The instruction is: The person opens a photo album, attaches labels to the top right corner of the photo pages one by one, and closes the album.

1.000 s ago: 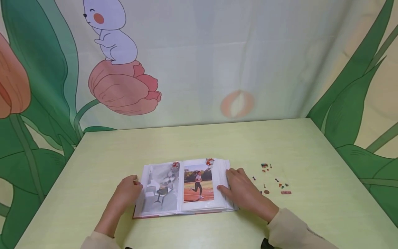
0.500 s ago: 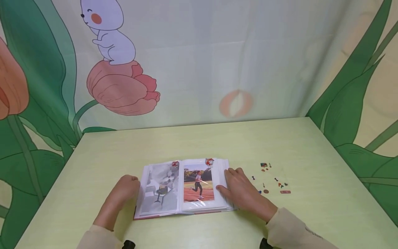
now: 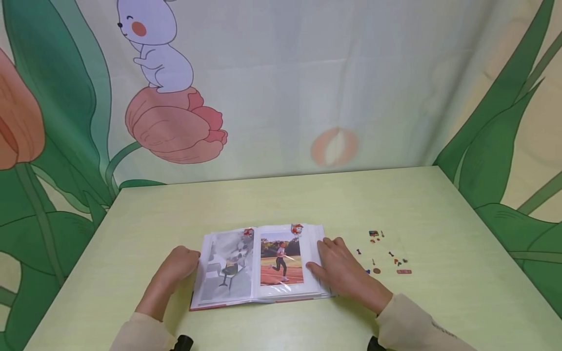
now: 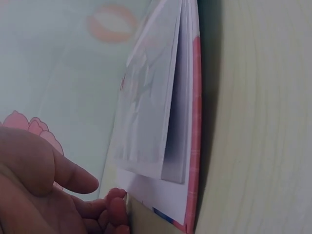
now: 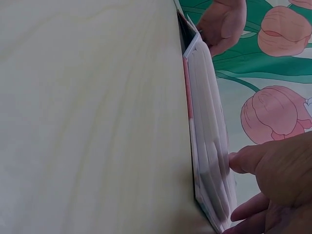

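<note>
An open photo album (image 3: 226,290) lies on the table. Its left page carries a greyish picture (image 3: 219,268), and its right page a photo of a runner (image 3: 281,261) on a track. Small red-and-white cartoon stickers (image 3: 297,229) sit at the upper corner of both pages. At the album's left edge is my left hand (image 3: 179,263), its fingers bent by the cover corner and the thumb apart, as the left wrist view shows. My right hand (image 3: 344,268) rests on the right-hand pages, thumb on the page stack (image 5: 209,122) and the other fingers along its outer edge.
Several tiny stickers, among them a pink bar (image 3: 404,271) and a brown round one (image 3: 376,270), lie right of the album. The pale table (image 3: 272,200) ends at a curtain (image 3: 272,97) printed with flowers and a rabbit.
A second ago my left fingers were lifted at the album's left edge; now they are lower beside it. The right hand and the album have barely moved.
</note>
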Action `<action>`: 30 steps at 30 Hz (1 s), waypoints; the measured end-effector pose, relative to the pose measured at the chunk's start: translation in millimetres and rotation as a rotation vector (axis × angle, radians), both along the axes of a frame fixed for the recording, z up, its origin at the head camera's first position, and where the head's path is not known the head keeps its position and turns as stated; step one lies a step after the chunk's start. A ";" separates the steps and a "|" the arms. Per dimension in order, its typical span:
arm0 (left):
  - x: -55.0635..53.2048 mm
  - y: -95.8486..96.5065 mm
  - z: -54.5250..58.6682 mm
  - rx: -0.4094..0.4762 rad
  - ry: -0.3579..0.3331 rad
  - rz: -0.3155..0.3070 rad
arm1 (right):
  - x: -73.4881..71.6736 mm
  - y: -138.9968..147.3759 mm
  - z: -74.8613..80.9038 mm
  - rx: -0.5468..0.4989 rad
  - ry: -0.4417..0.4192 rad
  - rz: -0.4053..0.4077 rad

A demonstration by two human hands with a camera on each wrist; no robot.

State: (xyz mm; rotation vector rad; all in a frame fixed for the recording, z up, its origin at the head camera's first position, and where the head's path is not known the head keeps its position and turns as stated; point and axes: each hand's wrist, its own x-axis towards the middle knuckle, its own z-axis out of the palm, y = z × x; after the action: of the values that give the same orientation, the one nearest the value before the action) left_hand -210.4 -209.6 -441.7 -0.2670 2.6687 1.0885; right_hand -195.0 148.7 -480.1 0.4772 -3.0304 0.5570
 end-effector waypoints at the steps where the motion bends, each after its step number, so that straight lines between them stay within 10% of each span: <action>1: -0.5 -0.5 -0.7 0.003 -0.003 0.007 | 0.1 -0.2 0.1 0.000 -0.001 0.000; 30: 0.0 -3.9 -10.6 0.182 0.005 0.081 | 5.0 2.1 2.6 -0.028 0.013 0.031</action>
State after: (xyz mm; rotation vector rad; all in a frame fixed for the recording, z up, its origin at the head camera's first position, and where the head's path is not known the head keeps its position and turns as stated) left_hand -210.5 -213.5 -452.3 -0.3402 2.5609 1.3477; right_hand -190.0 150.8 -477.4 0.5251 -3.0042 0.5942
